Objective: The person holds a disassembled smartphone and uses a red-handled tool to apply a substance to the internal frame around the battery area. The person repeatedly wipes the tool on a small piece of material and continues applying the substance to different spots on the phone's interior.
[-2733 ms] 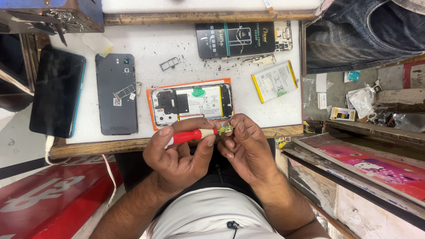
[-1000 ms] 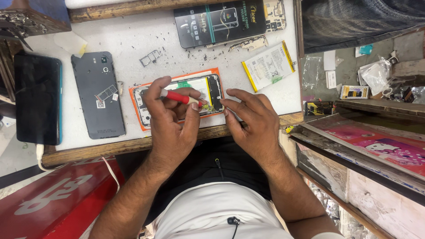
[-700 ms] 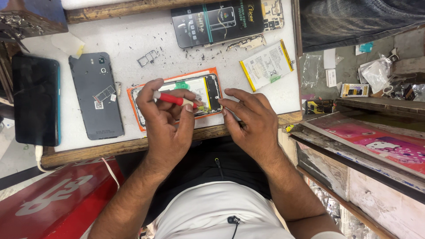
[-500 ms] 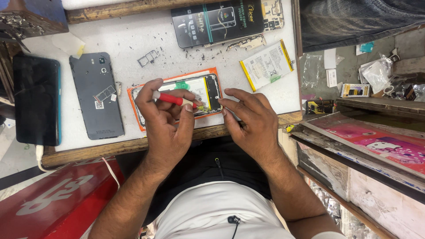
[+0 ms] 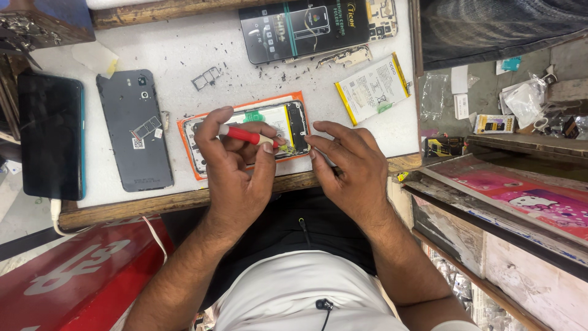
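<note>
Our left hand (image 5: 236, 168) pinches a red screwdriver (image 5: 245, 135) over the opened phone (image 5: 288, 119) | right hand (image 5: 352, 165) fingertips steady its edge, gripping nothing | battery (image 5: 372, 87) at 1 o'clock, back cover (image 5: 135, 129) at 9.

- single cam on my head, no second view
- looks straight down, close over my white bench (image 5: 184, 55) edge
- my forearms enter from the bottom, lap at the lower frame
</note>
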### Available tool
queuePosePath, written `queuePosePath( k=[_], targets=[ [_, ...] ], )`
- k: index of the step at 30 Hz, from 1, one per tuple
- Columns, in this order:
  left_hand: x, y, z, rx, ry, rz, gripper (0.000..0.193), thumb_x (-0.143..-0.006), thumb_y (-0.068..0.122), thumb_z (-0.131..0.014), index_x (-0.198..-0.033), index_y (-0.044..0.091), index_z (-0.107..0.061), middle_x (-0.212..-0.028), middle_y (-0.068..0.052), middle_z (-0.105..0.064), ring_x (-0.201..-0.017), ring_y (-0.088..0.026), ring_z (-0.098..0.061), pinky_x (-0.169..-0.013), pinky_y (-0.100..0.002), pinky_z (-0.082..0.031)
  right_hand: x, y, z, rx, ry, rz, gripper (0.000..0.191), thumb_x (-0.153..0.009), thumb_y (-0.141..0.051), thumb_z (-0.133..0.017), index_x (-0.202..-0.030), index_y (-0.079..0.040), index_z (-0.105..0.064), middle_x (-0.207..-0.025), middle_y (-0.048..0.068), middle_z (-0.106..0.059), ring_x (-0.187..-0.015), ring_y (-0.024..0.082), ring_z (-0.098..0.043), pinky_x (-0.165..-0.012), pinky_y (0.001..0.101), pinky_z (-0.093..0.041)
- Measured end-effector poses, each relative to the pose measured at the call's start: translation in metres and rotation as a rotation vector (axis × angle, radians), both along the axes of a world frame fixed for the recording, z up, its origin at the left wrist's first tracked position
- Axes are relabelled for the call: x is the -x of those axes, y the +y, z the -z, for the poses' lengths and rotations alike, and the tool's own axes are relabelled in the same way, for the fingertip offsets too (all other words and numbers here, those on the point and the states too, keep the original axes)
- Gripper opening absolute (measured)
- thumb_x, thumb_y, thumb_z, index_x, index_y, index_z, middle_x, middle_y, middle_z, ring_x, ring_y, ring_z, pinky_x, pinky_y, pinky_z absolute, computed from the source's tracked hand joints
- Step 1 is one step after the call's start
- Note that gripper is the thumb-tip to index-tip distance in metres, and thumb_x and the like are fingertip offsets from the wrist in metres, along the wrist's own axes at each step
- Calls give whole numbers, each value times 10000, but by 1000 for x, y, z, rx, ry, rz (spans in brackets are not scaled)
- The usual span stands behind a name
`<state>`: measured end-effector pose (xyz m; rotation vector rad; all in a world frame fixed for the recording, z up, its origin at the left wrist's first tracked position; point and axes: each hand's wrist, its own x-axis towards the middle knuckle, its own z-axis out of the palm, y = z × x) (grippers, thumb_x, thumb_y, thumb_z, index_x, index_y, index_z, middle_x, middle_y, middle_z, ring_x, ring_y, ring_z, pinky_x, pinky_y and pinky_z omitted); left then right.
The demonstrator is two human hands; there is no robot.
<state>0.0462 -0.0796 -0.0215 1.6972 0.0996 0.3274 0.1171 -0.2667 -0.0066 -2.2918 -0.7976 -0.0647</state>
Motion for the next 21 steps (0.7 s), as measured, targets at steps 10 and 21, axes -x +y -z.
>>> queuePosePath(
  k=[10,21],
  targets=[
    [1,-3,-6,-123,-43,-27,597,-1049,-116,-537,-1483,92,-183,-1242,-187,-626,-1120,-242,-725,-993,-338,-669,0,-1,0,4,5,-3,233,-922,-104,-781,-1153,-124,-765,-1259,27,-716,-1022,198,-662,-845,319,-567],
    [-10,-5,-36,-675,-351,248,458,-992,91,-780,-1372,242,-573,-1184,-107,-614,-1147,-271,-664,-948,-412,-612,-2,0,2,55,-6,-42,369,-817,-167,-807,-1182,-142,-756,-1277,12,-710,-1013,241,-655,-870,369,-563]
  ],
)
